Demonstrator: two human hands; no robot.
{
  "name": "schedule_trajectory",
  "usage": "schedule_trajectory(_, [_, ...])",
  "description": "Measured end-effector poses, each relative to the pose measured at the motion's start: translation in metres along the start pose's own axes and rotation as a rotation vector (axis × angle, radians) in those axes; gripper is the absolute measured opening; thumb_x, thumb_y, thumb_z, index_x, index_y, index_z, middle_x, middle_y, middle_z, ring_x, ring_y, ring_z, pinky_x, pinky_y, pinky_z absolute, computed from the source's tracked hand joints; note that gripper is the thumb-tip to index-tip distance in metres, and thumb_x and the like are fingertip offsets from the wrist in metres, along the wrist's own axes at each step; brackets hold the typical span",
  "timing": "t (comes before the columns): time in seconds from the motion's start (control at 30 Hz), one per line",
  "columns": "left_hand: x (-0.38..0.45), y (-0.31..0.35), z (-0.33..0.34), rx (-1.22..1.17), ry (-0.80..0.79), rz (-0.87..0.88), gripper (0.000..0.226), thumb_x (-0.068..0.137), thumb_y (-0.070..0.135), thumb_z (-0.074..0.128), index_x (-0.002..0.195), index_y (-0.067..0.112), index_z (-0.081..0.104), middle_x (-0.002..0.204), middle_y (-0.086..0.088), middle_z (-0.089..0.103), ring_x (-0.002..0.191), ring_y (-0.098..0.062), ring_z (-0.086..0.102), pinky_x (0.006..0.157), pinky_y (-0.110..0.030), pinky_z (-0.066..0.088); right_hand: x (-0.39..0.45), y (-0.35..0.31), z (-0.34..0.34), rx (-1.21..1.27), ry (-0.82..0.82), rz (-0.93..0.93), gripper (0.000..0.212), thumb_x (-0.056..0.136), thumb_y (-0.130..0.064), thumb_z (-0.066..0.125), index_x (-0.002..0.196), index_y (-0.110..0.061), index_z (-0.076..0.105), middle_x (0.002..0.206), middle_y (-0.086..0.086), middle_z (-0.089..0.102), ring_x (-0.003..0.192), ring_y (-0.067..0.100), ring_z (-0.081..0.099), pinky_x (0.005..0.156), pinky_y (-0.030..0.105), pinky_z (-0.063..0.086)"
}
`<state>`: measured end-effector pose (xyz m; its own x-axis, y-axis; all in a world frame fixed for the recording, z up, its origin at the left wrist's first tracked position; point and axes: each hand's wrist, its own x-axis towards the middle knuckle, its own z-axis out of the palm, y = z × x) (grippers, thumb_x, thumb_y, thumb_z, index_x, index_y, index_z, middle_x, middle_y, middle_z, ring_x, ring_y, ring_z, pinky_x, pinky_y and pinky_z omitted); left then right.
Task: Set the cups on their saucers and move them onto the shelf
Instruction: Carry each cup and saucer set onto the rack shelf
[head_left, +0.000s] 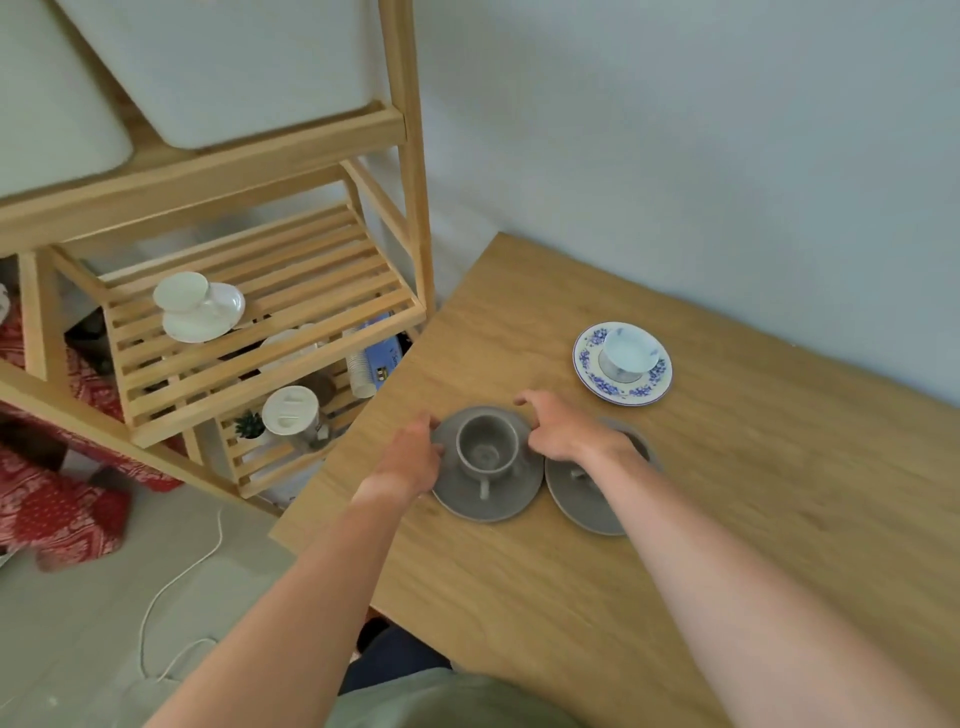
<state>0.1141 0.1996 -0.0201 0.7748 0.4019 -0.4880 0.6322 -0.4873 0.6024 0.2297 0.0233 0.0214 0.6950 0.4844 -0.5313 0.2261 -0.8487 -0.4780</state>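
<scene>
A grey cup (487, 448) stands on a grey saucer (498, 501) near the table's left edge. My left hand (410, 457) is against the saucer's left rim, with its fingers curled onto it. My right hand (558, 431) arches over the right rim with its fingers spread. A second grey saucer (587, 506) lies just to the right; my right wrist hides most of its cup. Further back, a white cup (628, 352) sits on a blue-patterned saucer (597, 384). On the wooden shelf (291, 291), a white cup and saucer (200, 312) rest on the slats.
The wooden table (727, 467) meets the wall at the back and right. The shelf unit stands left of it, with a white-lidded container (290, 410), a small plant (249, 423) and stacked paper cups (361, 371) on the lower level. A white cable (171, 587) lies on the floor.
</scene>
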Motion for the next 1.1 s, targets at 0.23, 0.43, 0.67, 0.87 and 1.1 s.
schedule_trajectory(0.23, [-0.011,-0.002,0.001,-0.169,-0.005,-0.113,0.02,0.104,0.017,0.05,0.122,0.01,0.053,0.122,-0.013,0.059,0.095,-0.032,0.067,0.05,-0.029,0.056,0.011,-0.008,0.013,-0.141,-0.022,0.017,0.057,0.078,-0.004,0.076,0.129,-0.023,0.057,0.13,0.005,0.062,0.117,0.03,0.059,0.097,0.042,0.049])
schedule_trajectory(0.43, [-0.006,-0.008,-0.001,-0.198,0.005,-0.114,0.02,0.103,0.014,0.048,0.12,0.005,0.052,0.12,-0.017,0.057,0.101,-0.038,0.065,0.047,-0.027,0.051,0.019,-0.013,0.024,-0.111,-0.025,-0.012,0.083,0.059,-0.008,0.092,0.129,-0.032,0.055,0.126,0.003,0.062,0.116,0.028,0.059,0.098,0.047,0.05])
schedule_trajectory(0.67, [0.007,-0.022,-0.015,-0.309,0.027,-0.102,0.013,0.103,0.013,0.045,0.115,0.013,0.048,0.118,-0.013,0.054,0.104,-0.032,0.06,0.064,-0.041,0.06,0.033,-0.029,0.027,0.066,0.029,-0.015,0.089,0.063,0.003,0.084,0.137,-0.034,0.052,0.13,0.005,0.057,0.12,0.027,0.056,0.099,0.046,0.05])
schedule_trajectory(0.87, [0.025,-0.038,-0.052,-0.29,0.084,-0.047,0.022,0.104,0.012,0.04,0.125,0.011,0.045,0.117,-0.007,0.054,0.111,-0.026,0.053,0.087,-0.039,0.044,0.056,-0.067,0.031,0.227,0.019,0.019,0.089,0.07,0.009,0.076,0.142,-0.034,0.047,0.132,0.007,0.053,0.12,0.029,0.055,0.091,0.048,0.057])
schedule_trajectory(1.1, [0.064,-0.068,-0.103,-0.326,0.149,-0.077,0.02,0.105,0.015,0.04,0.122,0.017,0.05,0.117,-0.009,0.06,0.107,-0.027,0.056,0.084,-0.039,0.045,0.098,-0.122,0.042,0.363,0.01,0.028,0.079,0.074,0.015,0.071,0.138,-0.026,0.051,0.122,0.005,0.062,0.113,0.028,0.061,0.08,0.048,0.061])
